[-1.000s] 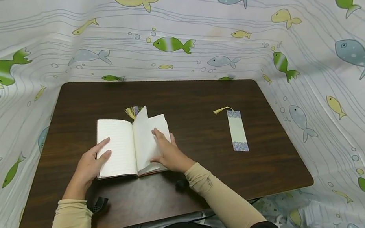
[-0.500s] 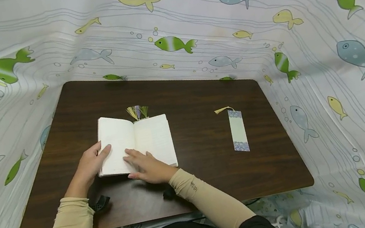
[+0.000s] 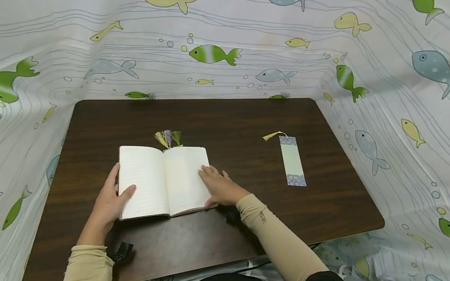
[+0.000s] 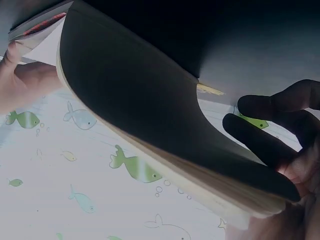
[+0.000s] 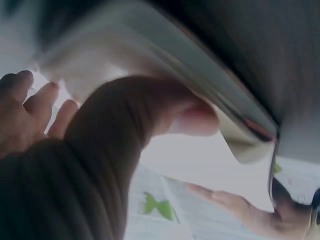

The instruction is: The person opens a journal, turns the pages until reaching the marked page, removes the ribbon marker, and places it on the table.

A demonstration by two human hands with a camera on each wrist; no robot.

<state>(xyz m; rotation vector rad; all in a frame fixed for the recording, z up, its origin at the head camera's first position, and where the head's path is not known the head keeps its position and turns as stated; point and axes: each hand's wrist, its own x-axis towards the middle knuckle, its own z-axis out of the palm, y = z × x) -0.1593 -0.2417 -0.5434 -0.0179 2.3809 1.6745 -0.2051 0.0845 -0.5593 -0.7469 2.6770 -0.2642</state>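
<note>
An open notebook with cream lined pages lies on the brown table. My left hand grips its left side, thumb on the page, other fingers beneath the cover. In the left wrist view the dark cover curves up from the table, with the left fingers below it. My right hand is at the right page's outer edge, fingertips on the paper and thumb at the near corner. The right wrist view shows that thumb against the page edges. Yellow, purple and green tassels stick out past the spine's top.
To the right lies a pale bookmark with blue patterned ends and a yellow tassel. A fish-print curtain surrounds the table at the back and sides.
My right hand turned a page leftward, sweeping over to the left page, then moved back to the right edge. The left hand stayed at the left side, its fingers slipping under the cover.
</note>
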